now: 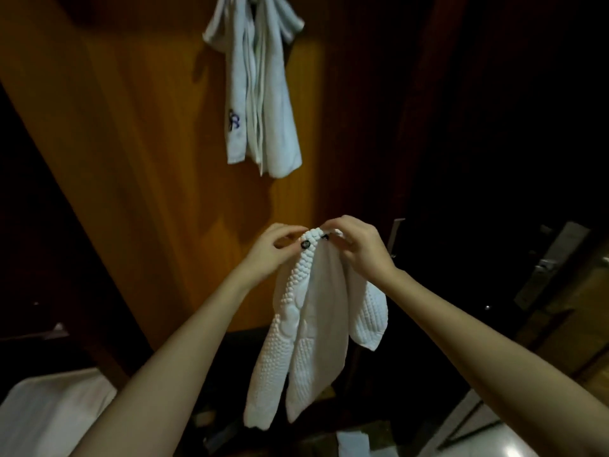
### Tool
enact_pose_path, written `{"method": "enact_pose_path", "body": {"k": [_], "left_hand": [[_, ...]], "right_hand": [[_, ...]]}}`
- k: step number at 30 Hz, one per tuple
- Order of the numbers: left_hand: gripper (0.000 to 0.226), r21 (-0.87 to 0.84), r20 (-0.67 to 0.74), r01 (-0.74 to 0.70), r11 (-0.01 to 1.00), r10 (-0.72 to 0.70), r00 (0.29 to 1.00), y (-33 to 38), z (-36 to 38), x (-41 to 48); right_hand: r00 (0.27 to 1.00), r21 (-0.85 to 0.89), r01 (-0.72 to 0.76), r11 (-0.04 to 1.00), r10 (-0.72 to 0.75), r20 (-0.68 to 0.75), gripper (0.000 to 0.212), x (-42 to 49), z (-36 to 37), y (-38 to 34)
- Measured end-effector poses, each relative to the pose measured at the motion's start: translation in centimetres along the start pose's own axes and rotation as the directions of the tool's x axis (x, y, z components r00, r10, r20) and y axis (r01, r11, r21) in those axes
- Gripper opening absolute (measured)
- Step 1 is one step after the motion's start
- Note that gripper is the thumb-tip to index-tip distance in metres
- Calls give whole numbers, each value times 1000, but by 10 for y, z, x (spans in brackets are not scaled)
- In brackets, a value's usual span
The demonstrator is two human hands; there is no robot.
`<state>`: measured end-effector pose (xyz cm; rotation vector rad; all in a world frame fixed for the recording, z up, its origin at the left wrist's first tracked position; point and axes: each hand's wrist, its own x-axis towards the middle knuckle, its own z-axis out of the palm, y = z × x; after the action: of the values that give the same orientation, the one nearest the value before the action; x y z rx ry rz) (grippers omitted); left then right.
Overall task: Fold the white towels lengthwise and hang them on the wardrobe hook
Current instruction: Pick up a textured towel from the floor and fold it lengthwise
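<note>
Head view: left hand (pixel 274 249) and right hand (pixel 359 247) both pinch the top fold of a white textured towel (pixel 316 328), fingers curled on the fabric. Towel hangs folded in front of the orange wardrobe panel (pixel 138 143). Other white towels (pixel 263 94) hang higher up on the panel; hook hidden by them.

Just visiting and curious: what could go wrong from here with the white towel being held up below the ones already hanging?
Possibly two things. The left hand and right hand pinch only the top of the textured towel, whose halves hang unevenly, so the fold may slip open. The hanging towels already bunch thickly at their top, so another might not hold there and could slide off.
</note>
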<state>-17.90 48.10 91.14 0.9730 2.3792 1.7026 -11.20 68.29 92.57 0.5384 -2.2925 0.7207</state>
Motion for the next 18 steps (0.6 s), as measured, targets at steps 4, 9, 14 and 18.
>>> {"method": "enact_pose_path", "body": {"k": [4,9,14,18], "left_hand": [[10,-38,-14,-46,998,45,999,35,9,1],[11,-30,-192,-146,989,138,972,61,-2,9],[15,64,-83,-180,982,185,979,93,-16,18],[23,130,-87,-156,979,168,982,100,-26,28]], "right_hand": [[1000,19,27,999,-27,-14,13,19,-32,-16],[906,231,-395,889,419,-63,26,13,-66,2],[314,-67,-922,380,840,442,78,-34,-49,38],[171,148,-985,87,582,795,90,-64,-20,38]]}}
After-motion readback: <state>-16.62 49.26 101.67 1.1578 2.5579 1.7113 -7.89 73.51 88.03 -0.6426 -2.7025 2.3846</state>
